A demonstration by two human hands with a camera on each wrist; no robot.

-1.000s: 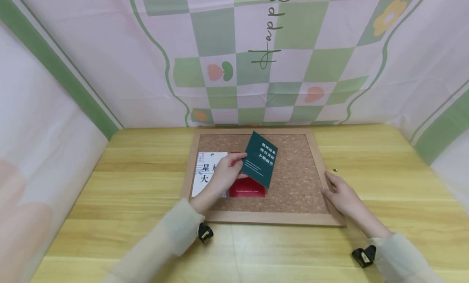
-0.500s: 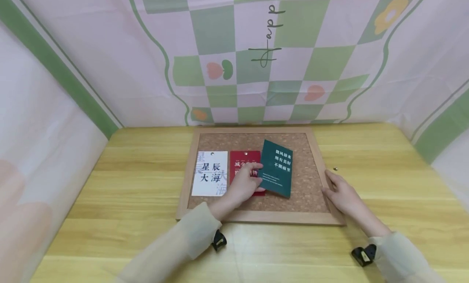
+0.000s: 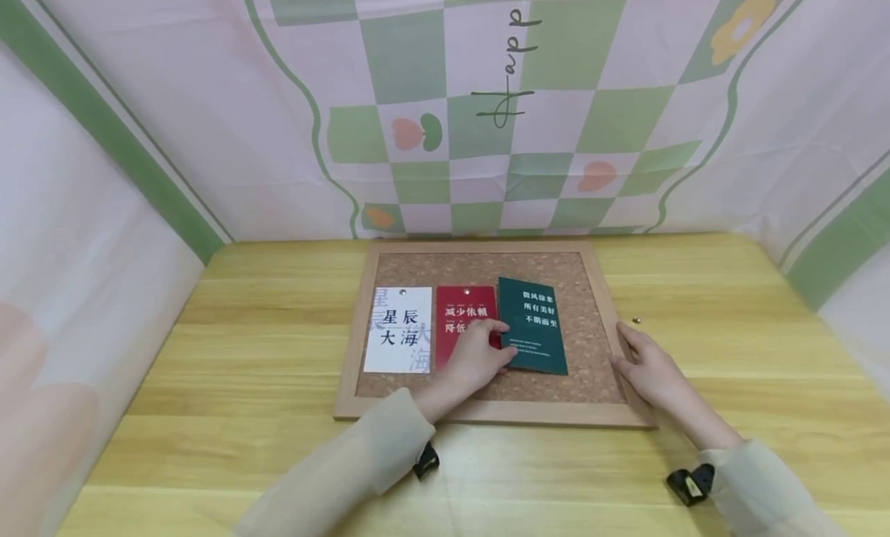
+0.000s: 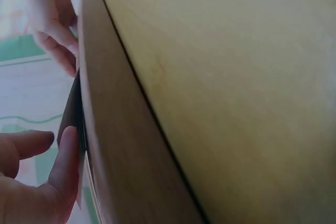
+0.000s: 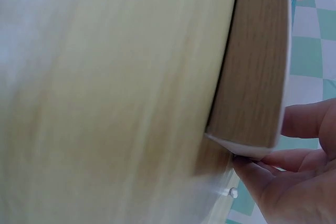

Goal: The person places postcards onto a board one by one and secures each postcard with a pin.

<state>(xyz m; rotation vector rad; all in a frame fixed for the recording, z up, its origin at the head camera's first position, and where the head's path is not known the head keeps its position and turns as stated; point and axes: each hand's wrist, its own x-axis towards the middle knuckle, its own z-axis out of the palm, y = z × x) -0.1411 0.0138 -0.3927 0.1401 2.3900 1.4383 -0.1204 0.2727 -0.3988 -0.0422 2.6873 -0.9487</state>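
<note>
In the head view, my left hand [image 3: 478, 357] pinches a dark green card [image 3: 534, 328] by its left edge, over the cork board [image 3: 591, 313]. The left wrist view shows this green card [image 4: 71, 108] slightly tilted off the board between thumb and finger. Left of it, a red card [image 3: 467, 299] is partly hidden by that hand. A white card [image 3: 398, 351] lies at the board's left side. Both have a small pushpin at the top. My right hand [image 3: 650, 369] grips the board's right frame edge near the front corner, with the thumb below [image 5: 257, 179].
A loose silver pushpin [image 3: 636, 321] rests on the wooden table [image 3: 264, 351], just right of the board. A patterned cloth [image 3: 480, 174] hangs behind the table, and pale cloth rises on both sides.
My left hand has carried the green card rightward and down toward the board, turning it straighter and uncovering the white card and most of the red one. The right hand has stayed put.
</note>
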